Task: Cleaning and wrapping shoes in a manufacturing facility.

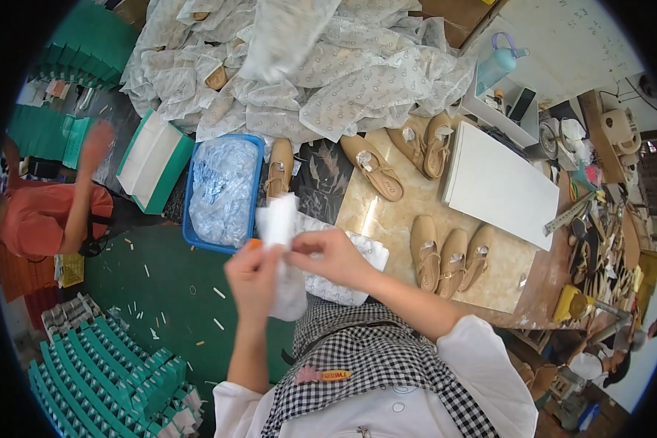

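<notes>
In front of my apron, my left hand (252, 277) is closed round a soft white paper-like bundle (288, 296). A narrow white end of it stands up above the fingers; what is inside cannot be seen. Something orange sits at the tip of a left finger. My right hand (332, 255) pinches the bundle from the other side. Just beyond the hands lie a tan flat shoe (279, 164) and a stack of white printed paper (369, 252). To their left is a blue basket (187, 219) with crumpled clear plastic in it.
A heap of printed paper-wrapped shoes (358, 87) covers the far table. Several tan shoes (425, 248) stand on the marbled tabletop (372, 219), by a white board (500, 182). A green-and-white box (153, 160) is at left, near a person in red (44, 215). Green boxes (109, 379) stand lower left.
</notes>
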The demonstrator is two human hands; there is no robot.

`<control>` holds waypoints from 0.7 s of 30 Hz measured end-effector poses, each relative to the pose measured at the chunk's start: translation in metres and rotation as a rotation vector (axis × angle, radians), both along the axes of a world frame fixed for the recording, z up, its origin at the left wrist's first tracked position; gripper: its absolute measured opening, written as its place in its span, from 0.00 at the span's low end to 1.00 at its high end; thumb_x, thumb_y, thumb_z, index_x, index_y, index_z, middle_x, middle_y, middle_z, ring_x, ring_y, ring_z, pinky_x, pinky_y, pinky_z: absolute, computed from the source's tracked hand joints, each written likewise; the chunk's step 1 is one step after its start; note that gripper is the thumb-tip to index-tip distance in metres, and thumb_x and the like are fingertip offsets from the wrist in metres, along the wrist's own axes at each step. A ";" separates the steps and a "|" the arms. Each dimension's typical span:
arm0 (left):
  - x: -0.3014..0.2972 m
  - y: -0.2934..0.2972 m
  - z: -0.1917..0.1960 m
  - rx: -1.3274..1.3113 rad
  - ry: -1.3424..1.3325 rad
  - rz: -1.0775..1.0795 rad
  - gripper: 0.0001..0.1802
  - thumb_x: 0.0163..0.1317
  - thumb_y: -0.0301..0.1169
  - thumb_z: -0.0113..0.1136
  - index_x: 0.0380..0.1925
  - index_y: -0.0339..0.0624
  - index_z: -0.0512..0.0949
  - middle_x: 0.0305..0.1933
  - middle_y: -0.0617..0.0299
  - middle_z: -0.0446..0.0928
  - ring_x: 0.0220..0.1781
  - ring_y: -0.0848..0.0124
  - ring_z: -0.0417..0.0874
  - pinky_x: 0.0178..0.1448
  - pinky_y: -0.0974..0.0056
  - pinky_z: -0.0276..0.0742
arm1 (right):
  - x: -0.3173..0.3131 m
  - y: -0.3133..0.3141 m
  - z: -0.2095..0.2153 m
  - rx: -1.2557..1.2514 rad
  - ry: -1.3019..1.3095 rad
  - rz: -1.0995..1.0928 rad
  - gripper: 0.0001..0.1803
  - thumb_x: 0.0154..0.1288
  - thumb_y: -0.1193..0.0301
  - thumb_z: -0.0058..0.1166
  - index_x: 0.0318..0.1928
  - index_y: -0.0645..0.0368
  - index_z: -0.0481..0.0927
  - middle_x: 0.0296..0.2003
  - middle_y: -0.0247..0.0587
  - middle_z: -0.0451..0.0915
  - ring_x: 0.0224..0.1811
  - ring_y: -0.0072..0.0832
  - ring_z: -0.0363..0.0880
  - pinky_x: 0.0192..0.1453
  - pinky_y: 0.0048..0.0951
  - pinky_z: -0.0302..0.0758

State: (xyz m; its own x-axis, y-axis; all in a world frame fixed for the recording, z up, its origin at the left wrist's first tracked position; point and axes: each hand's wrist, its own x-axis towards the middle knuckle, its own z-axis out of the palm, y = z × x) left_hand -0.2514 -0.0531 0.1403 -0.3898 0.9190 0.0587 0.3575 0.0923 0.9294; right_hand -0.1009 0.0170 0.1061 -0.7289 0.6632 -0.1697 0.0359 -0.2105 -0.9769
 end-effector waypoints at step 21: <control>0.052 0.025 -0.019 -0.051 0.502 -0.317 0.06 0.57 0.32 0.61 0.27 0.41 0.79 0.22 0.58 0.70 0.21 0.57 0.73 0.24 0.58 0.67 | 0.146 -0.009 0.062 0.506 -0.444 0.054 0.11 0.55 0.75 0.54 0.41 0.58 0.81 0.29 0.40 0.78 0.29 0.33 0.78 0.35 0.28 0.75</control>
